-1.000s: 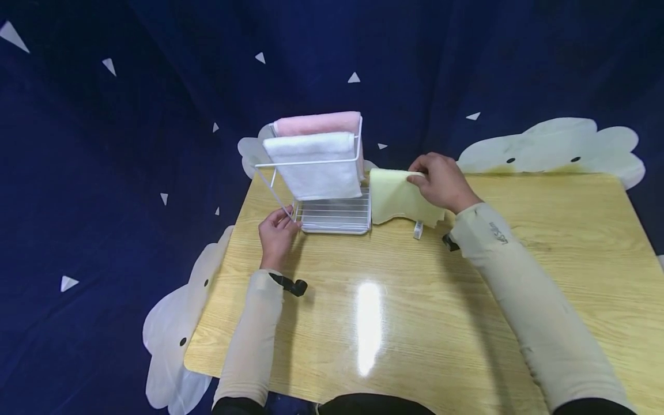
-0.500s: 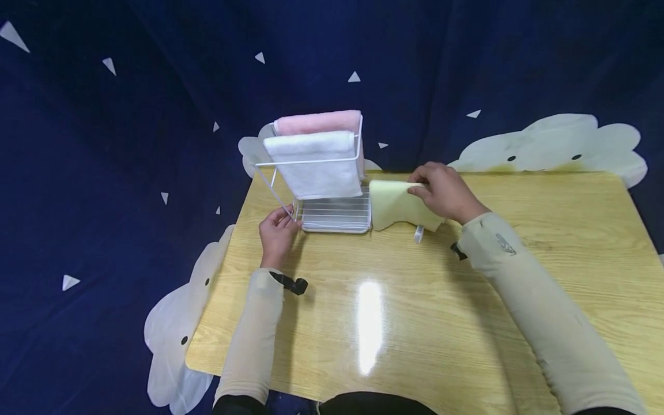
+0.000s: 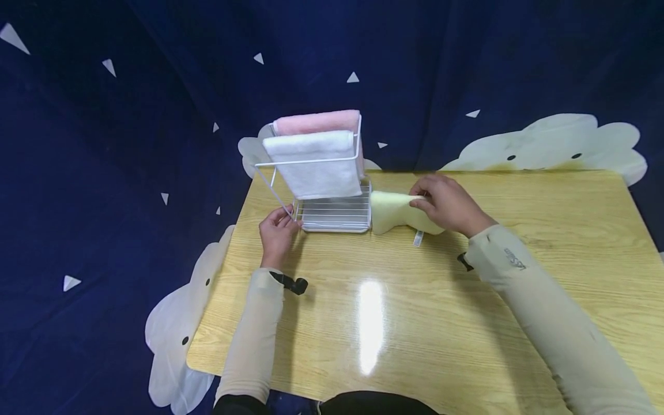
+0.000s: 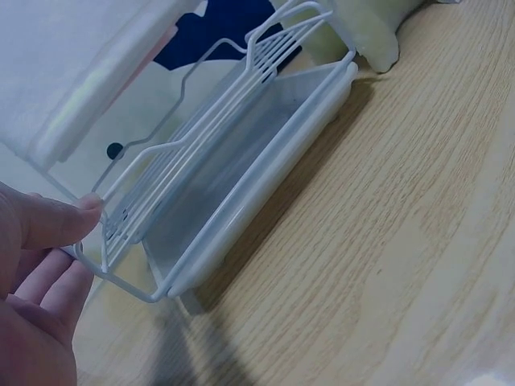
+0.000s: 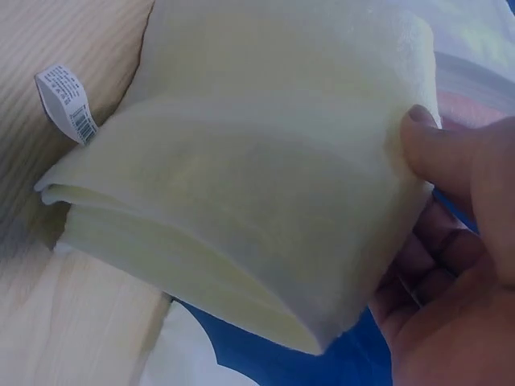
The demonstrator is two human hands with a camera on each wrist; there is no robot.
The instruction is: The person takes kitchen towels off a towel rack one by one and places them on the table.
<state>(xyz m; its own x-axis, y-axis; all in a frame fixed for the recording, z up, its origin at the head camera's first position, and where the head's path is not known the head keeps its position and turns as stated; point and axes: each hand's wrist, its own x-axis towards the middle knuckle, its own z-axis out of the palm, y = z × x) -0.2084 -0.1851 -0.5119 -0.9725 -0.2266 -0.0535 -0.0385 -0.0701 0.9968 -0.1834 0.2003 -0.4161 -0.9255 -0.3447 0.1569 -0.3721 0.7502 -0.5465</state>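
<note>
Left hand (image 3: 277,237) clamped on the white rack (image 3: 337,231), right hand (image 3: 450,203) pinching the yellow towel (image 3: 391,212): setting it down, seemingly; that calls for gentle, level lowering.

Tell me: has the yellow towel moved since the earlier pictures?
Yes: downward in the head view. The yellow towel, pinched by the right hand, sits lower relative to the unmoved white rack.
</note>
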